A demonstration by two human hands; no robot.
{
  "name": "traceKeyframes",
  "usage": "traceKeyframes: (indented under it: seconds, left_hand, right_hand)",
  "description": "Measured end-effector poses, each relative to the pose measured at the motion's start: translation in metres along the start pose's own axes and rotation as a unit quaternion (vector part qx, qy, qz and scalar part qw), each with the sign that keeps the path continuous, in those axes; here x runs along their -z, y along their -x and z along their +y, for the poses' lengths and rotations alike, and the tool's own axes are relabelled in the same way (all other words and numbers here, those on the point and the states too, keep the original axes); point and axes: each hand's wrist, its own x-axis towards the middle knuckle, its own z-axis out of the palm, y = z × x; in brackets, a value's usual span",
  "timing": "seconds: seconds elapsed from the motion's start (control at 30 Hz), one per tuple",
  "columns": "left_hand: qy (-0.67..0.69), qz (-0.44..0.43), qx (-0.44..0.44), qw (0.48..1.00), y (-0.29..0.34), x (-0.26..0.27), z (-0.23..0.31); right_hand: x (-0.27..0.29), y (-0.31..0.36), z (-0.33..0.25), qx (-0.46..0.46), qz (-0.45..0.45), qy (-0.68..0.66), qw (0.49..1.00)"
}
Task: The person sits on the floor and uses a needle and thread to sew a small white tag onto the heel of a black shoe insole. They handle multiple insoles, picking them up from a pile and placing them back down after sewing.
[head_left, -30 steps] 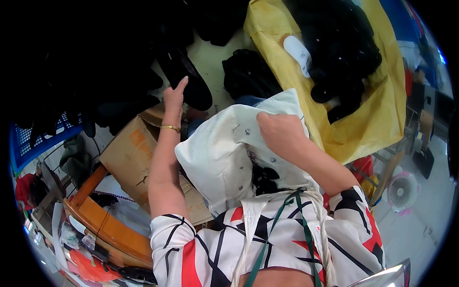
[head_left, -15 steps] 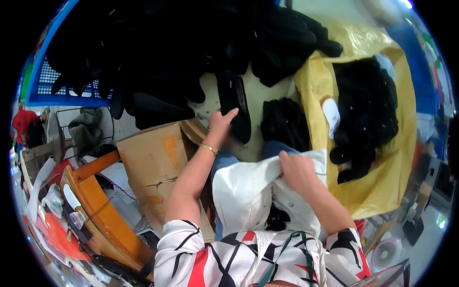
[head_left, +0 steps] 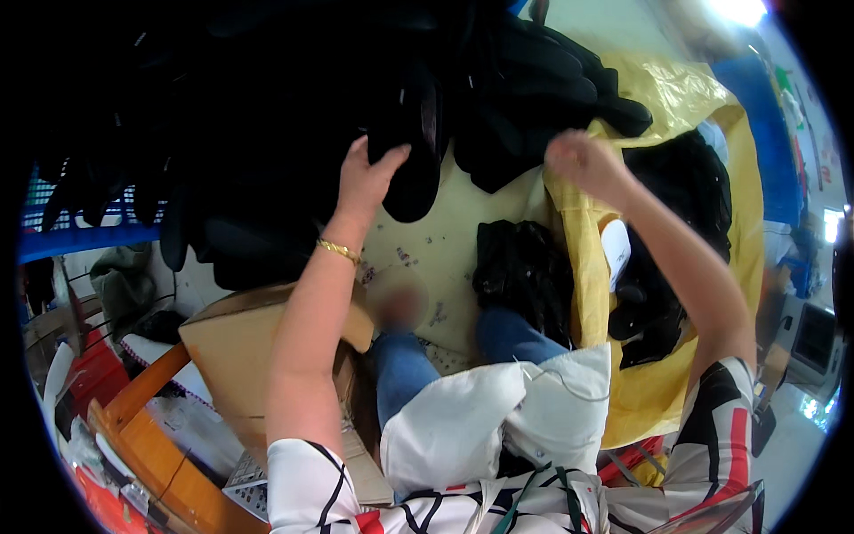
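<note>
My left hand (head_left: 369, 182), with a gold bracelet at the wrist, is at the near edge of a dark heap. Its thumb lies over a black cloth shoe (head_left: 416, 173); the other fingers curl at the shoe's left side, partly lost against the black. Many similar black shoes (head_left: 276, 116) fill the heap, too dark to tell apart. Smeared by motion, my right hand (head_left: 583, 165) is over the left rim of a yellow sack (head_left: 576, 258). Its fingers look bent, but whether they hold anything is unclear. Inside the sack are black items (head_left: 676, 222) and a white sole-shaped piece (head_left: 616, 254).
A white apron (head_left: 463, 418) covers my lap. An opened cardboard box (head_left: 236, 347) stands left of my legs, beside an orange wooden chair (head_left: 156, 449). A black bag (head_left: 520, 267) lies on the floor against the sack. Part of a blue crate (head_left: 89, 240) shows under the heap.
My right hand has let go of the apron and moved up to the sack's rim. My left hand and the shoe have moved forward and left, against the heap. The view has shifted.
</note>
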Motion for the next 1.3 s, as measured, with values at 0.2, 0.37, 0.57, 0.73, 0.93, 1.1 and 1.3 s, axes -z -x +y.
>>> traceKeyframes:
  seconds: [0.2,0.37,0.57,0.73,0.93,1.1,1.3]
  left_hand:
    - [-0.092,0.053,0.001,0.994,-0.087,0.011,-0.037]
    - [-0.391,0.107,-0.058,0.912,-0.109,-0.015,-0.069]
    - [-0.257,0.065,0.061,0.962,-0.091,-0.039,-0.095]
    - [0.006,0.02,0.186,0.982,0.015,-0.036,-0.081]
    - [0.099,0.126,0.076,0.984,0.174,0.007,0.013]
    - [0.212,0.31,0.031,0.926,0.319,0.063,0.075]
    - [0.209,0.463,-0.033,0.861,0.463,0.121,0.048]
  right_hand:
    - [-0.002,-0.176,-0.024,-0.013,0.082,0.009,0.996]
    - [-0.07,-0.266,-0.023,-0.229,0.102,0.068,0.966]
    - [-0.128,-0.207,-0.005,-0.133,0.19,0.013,0.973]
    - [-0.137,-0.101,-0.004,-0.106,0.12,-0.041,0.986]
    - [-0.069,0.012,-0.087,-0.074,-0.067,-0.338,0.936]
    - [-0.074,0.045,-0.215,0.054,-0.137,-0.128,0.981]
    - [-0.161,0.073,-0.343,0.212,-0.486,-0.221,0.819]
